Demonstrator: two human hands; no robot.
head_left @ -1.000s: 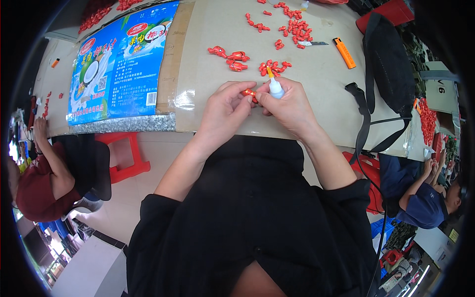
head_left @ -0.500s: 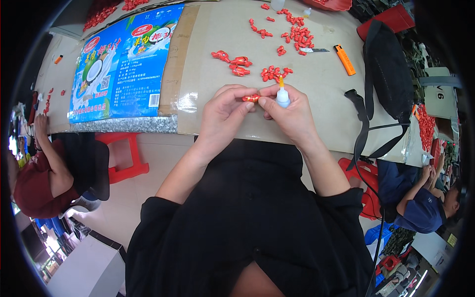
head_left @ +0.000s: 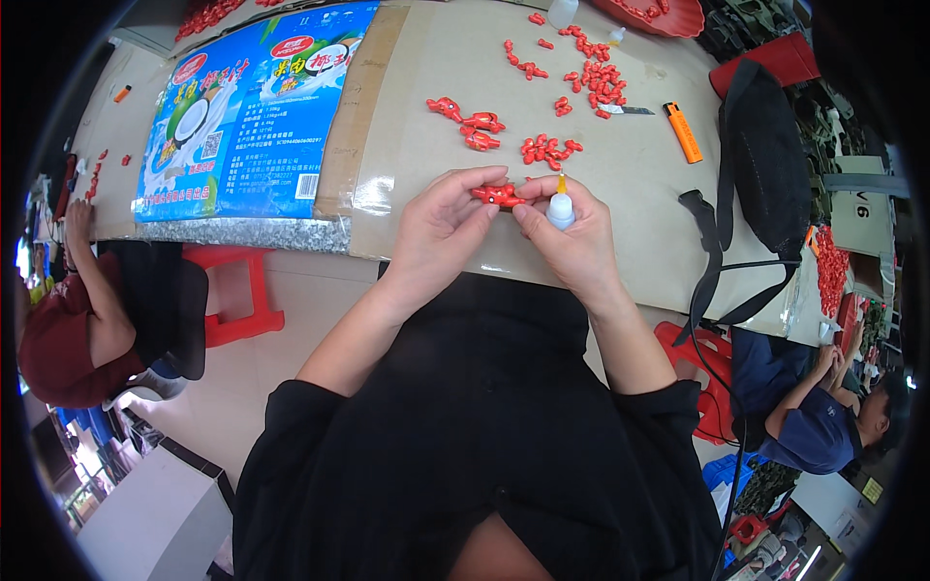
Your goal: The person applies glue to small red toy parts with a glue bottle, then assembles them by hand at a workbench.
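Note:
My left hand [head_left: 438,230] pinches a small glossy red figure [head_left: 498,196] between thumb and fingers. The figure has small dark and pale marks on it. My right hand [head_left: 578,244] meets it from the other side, with the thumb at the figure's right end. In the curled fingers of that same hand sits a white squeeze bottle [head_left: 561,211] with a thin yellow nozzle pointing up and away from me. Just beyond the hands lies a cluster of small red parts [head_left: 548,151]. Larger joined red pieces [head_left: 481,123] rest to its left.
Farther off are a heap of red parts [head_left: 599,82], a blade [head_left: 628,110], a red dish [head_left: 668,17] and a clear bottle [head_left: 562,12]. An orange lighter [head_left: 684,133] and a black bag [head_left: 765,160] lie right. Blue printed cardboard [head_left: 247,116] covers the left. People sit at both sides.
The red figure is turned between my fingers and shows more of its marked side. The bottle has tilted slightly in my right hand. The whole view has shifted a little.

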